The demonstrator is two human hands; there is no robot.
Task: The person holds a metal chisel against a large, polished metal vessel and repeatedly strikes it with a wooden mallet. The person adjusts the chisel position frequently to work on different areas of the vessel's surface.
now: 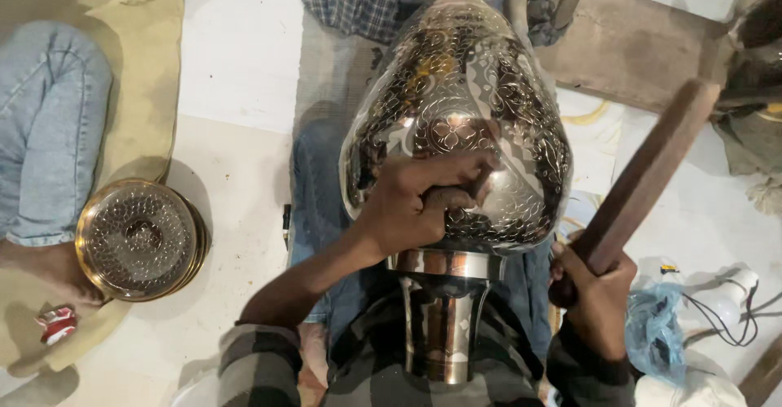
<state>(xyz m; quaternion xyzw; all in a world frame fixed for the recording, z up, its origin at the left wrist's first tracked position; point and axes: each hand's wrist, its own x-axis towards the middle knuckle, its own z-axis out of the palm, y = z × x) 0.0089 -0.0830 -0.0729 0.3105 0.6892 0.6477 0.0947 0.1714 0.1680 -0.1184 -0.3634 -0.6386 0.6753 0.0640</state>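
A large shiny metal vase [456, 105] with engraved floral patterns lies on my lap, its flared base [444, 317] toward me. My left hand [419, 199] rests on the vase's belly, fingers closed around a small tool pressed against the metal; the tool is mostly hidden. My right hand [593, 289] grips a brown wooden stick [648, 175] that is raised at a slant to the right of the vase, clear of it.
An engraved brass bowl [140, 240] sits on the floor at left, beside another person's jeans-clad leg [49, 122] on a tan cloth. A blue plastic bag [656, 330] and a white device with black cable [725, 297] lie at right. A wooden board [627, 44] lies beyond.
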